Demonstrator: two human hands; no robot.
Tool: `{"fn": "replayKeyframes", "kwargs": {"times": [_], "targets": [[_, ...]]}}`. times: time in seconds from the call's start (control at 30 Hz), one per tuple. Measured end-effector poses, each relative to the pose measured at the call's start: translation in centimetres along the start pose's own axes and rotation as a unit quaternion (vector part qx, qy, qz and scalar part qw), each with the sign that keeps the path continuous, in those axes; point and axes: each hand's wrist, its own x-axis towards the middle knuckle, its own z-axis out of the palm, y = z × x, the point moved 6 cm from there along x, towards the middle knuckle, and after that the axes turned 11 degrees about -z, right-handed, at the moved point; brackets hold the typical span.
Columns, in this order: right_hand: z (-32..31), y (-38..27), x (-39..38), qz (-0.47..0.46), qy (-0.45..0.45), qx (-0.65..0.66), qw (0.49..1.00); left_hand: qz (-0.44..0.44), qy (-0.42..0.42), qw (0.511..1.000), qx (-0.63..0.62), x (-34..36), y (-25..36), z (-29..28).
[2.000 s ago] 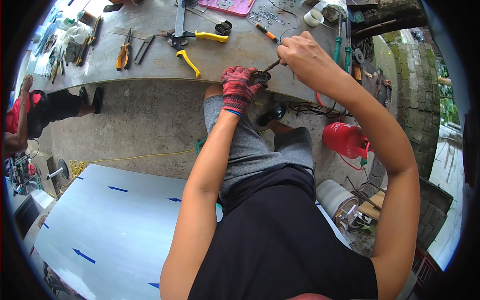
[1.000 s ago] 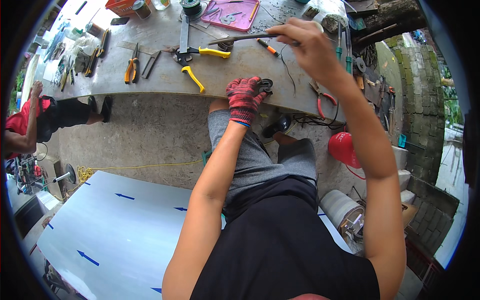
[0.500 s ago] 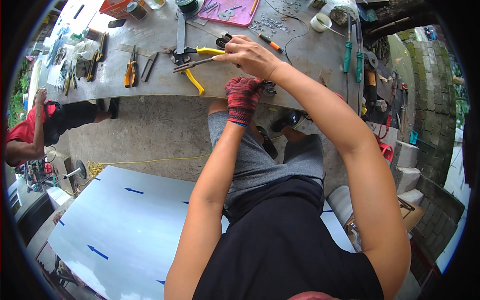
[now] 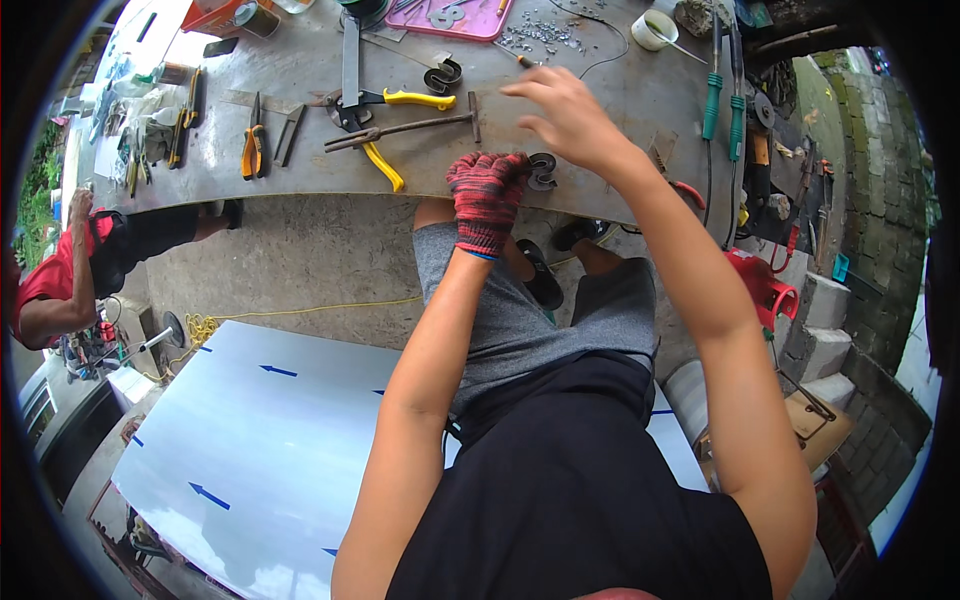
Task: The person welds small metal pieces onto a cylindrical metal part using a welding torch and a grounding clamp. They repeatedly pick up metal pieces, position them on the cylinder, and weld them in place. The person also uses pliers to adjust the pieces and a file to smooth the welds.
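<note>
Head view: gloved left hand (image 4: 487, 200) curls against the dark S-shaped piece (image 4: 542, 173) at the worktop (image 4: 285, 65) edge; its fingertips are hidden, grasp indeterminable. Blurred right hand (image 4: 572, 118) hangs above, fingers spread, released.

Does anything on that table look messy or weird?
Yes: small silvery pieces lie scattered on the grey metal table, right of the pink rectangular tray. Being loose outside it, they look possibly spilled.

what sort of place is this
Probably a small metalworking workshop: a metal-topped workbench bears yellow-handled cutters, orange-handled pliers and a curved metal piece by the gloved left hand.
</note>
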Motion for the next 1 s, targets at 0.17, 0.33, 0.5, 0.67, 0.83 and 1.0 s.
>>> {"fn": "replayKeyframes", "kwargs": {"times": [0.17, 0.33, 0.5, 0.67, 0.83, 1.0], "targets": [[0.2, -1.1, -9.2, 0.155, -0.034, 0.091, 0.983, 0.000, 0.003, 1.000, -0.011, 0.2, 0.5, -0.2], [1.1, -1.8, -10.1, 0.175, 0.060, 0.137, 0.973, 0.048, 0.051, 0.995, -0.073, 0.2, 1.6, -1.4], [-1.4, -3.5, -11.3, 0.266, 0.173, 0.364, 0.876, 0.117, 0.060, 0.985, -0.111, 0.6, 6.2, -4.6], [-4.9, -5.6, -11.7, 0.251, 0.205, 0.391, 0.861, 0.112, 0.040, 0.985, -0.128, 0.6, 9.0, -6.4], [-9.3, -7.7, -12.0, 0.181, 0.193, 0.196, 0.944, -0.003, -0.072, 0.964, -0.258, 0.0, 9.8, -6.3], [-11.1, -9.9, -12.7, 0.134, 0.220, 0.138, 0.956, -0.177, -0.189, 0.856, -0.447, -1.2, 9.1, -4.9]]}}
